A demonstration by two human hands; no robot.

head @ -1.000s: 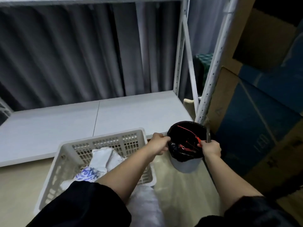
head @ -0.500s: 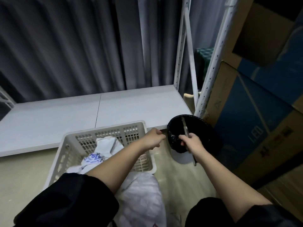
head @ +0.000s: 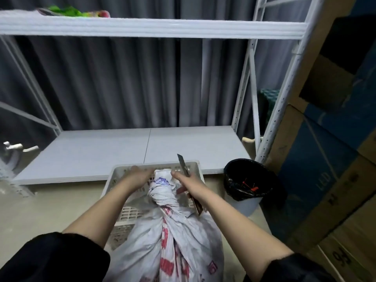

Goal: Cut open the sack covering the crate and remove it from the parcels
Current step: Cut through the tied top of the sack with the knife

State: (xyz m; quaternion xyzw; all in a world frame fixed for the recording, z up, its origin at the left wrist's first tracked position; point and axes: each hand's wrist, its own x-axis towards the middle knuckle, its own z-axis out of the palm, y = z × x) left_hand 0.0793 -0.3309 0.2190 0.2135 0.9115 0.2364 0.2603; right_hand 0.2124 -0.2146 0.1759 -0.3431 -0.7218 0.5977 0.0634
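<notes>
A white woven sack [head: 173,241] with red and blue print lies in a white perforated plastic crate [head: 124,212] on the floor in front of me. Its neck is twisted into a tight bunch. My left hand [head: 140,176] rests at the crate's far rim beside the tip of that bunch; I cannot tell whether it grips the sack. My right hand [head: 186,181] is shut on a utility knife [head: 184,166], blade extended and pointing up and away, just right of the sack's neck. The parcels are hidden inside the sack.
A small bin with a black liner [head: 248,180] holding red bits stands right of the crate. Behind the crate is a low white shelf board [head: 142,147] of a metal rack. Stacked cardboard boxes [head: 325,159] fill the right side. Grey curtain behind.
Both hands have left the black bin and moved left to the sack's twisted neck. The right hand still holds the knife. The view has tilted up and the sack now stands higher.
</notes>
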